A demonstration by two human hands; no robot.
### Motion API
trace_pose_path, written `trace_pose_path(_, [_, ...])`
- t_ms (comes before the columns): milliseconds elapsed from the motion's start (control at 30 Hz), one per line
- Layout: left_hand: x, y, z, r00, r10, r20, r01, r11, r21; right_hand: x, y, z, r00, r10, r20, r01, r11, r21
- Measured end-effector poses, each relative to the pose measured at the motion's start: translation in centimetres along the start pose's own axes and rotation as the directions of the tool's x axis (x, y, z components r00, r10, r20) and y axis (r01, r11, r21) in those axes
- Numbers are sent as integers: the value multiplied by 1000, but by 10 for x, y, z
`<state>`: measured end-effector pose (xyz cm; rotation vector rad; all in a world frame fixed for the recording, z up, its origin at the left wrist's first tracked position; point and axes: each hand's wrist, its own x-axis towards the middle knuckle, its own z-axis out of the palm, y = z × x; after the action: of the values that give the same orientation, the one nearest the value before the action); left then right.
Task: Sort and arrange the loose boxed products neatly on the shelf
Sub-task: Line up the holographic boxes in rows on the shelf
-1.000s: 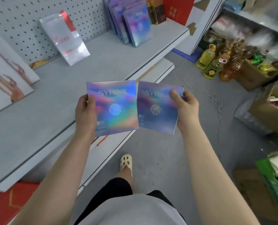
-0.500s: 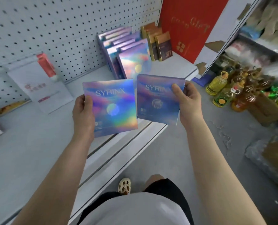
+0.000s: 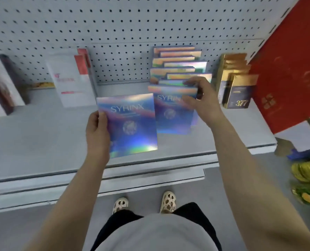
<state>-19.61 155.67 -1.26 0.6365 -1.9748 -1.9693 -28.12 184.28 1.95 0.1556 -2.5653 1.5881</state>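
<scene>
One box going into the row, one waiting.
Right hand pinched a box at its top edge against the stack; left hand gripped another box by its side. They looked light, stiff, glossy and probably slippery: best held by the edges.

We note iridescent blue-violet boxes (rainbow sheen), a red panel, navy-and-gold cartons, grey shelf
</scene>
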Motion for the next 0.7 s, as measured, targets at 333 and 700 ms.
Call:
trace_pose_path(333, [-42,-9,44,999,15,-43,-17,999,-42,-2,14,-1,944,-301,-133,229,892,-390])
trace_pose_path(700, [-62,-11,111,956,127,265,-152,985,77,-20,14,-53,948,-29,316,9,998,66])
